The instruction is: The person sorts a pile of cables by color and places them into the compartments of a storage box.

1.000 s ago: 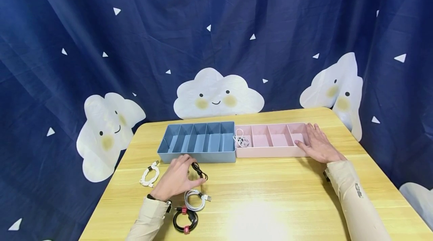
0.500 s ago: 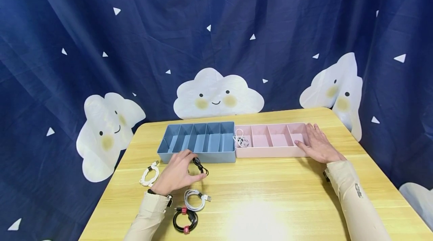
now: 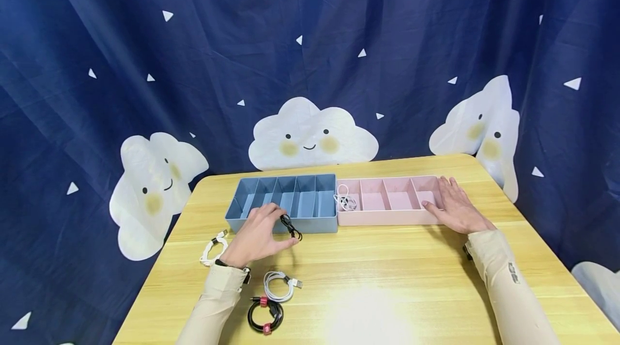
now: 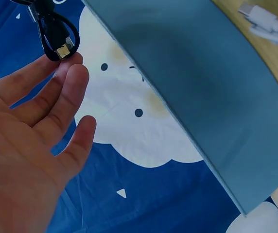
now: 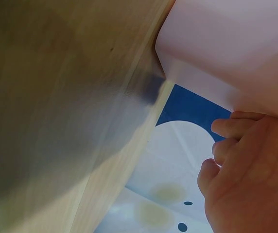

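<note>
My left hand (image 3: pixel 258 236) pinches a small bundled black cable (image 3: pixel 291 227) between thumb and fingers, just in front of the blue divided box (image 3: pixel 310 225). In the left wrist view the black cable (image 4: pixel 56 34) shows a metal plug end at the fingertips, and the blue box's wall (image 4: pixel 197 82) is beside the hand. At the right end of the pink divided box (image 3: pixel 387 218), my right hand (image 3: pixel 457 210) rests on its edge with fingers extended. The right wrist view shows those fingers against the pink wall (image 5: pixel 226 43).
A white cable (image 3: pixel 346 203) lies in the pink box's leftmost compartment. On the table (image 3: pixel 378 269) lie a white coiled cable (image 3: pixel 208 253), a grey-white coiled cable (image 3: pixel 268 287) and a black coiled cable with red ties (image 3: pixel 251 319). A blue curtain (image 3: pixel 339 81) hangs behind.
My left hand has moved up and slightly away from me with the black cable, toward the blue box. My right hand has stayed on the pink box.
</note>
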`<state>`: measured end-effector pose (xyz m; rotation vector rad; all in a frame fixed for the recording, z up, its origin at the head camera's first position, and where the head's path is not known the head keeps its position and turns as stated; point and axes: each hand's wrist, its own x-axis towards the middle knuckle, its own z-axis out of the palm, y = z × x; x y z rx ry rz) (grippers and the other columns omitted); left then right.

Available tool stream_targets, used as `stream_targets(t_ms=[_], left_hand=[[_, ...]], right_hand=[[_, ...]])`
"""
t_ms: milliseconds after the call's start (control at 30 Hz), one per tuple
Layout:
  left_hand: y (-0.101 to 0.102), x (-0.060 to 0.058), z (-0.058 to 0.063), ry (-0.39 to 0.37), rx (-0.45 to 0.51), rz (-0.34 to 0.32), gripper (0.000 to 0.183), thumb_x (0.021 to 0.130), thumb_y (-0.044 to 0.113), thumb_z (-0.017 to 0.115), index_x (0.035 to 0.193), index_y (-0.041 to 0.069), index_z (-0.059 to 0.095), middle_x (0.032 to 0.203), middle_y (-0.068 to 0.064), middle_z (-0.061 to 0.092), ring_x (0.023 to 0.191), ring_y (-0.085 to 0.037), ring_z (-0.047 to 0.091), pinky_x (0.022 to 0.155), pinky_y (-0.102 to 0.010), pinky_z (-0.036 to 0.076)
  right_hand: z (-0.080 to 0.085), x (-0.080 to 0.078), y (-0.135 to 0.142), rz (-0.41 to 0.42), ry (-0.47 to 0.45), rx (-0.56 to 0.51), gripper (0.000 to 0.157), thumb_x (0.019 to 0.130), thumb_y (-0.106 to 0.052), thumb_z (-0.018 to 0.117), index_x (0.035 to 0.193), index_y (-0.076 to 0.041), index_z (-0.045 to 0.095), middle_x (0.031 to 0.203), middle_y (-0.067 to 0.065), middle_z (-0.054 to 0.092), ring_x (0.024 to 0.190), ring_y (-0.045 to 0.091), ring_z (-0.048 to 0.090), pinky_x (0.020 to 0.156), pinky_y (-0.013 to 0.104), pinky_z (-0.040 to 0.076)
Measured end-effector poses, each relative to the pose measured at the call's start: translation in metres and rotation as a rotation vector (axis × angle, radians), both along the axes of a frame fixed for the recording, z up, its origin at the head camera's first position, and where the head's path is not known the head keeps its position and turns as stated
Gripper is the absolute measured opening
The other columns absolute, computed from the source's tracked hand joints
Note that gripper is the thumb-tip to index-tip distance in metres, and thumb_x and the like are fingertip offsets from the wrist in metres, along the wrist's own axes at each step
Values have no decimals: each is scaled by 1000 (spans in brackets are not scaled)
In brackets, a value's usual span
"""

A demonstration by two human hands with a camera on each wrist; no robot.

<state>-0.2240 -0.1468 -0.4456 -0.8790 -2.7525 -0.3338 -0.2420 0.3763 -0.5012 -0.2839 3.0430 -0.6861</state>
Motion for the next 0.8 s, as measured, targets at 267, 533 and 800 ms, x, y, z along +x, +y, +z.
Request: stream_targets(t_ms=[267, 533, 800], left_hand=[[5, -8, 6, -43, 2, 4, 78, 83, 69, 71, 130, 7, 69, 127, -7, 66, 117, -30, 62, 106, -49, 43], [9, -14, 11, -33, 1, -5, 77, 82, 67, 72, 131, 7, 68, 126, -7, 66, 117, -30, 62, 105, -49, 43], [13, -20, 15, 3, -31, -18, 78, 83, 70, 69, 133, 10, 68, 130, -6, 66, 122, -28, 61, 107, -48, 44]], right_hand=[[1, 1, 0, 0, -9, -8, 96, 105, -52, 43, 157, 18, 1, 165, 42, -1, 156, 57, -6, 125, 69, 3], [2, 2, -1, 0, -9, -7, 97, 106, -52, 43, 157, 18, 1, 165, 42, 0, 156, 57, -6, 125, 69, 3], [1, 1, 0, -2, -12, -5, 97, 105, -52, 43, 157, 18, 1, 165, 42, 0, 156, 57, -6, 124, 69, 4]])
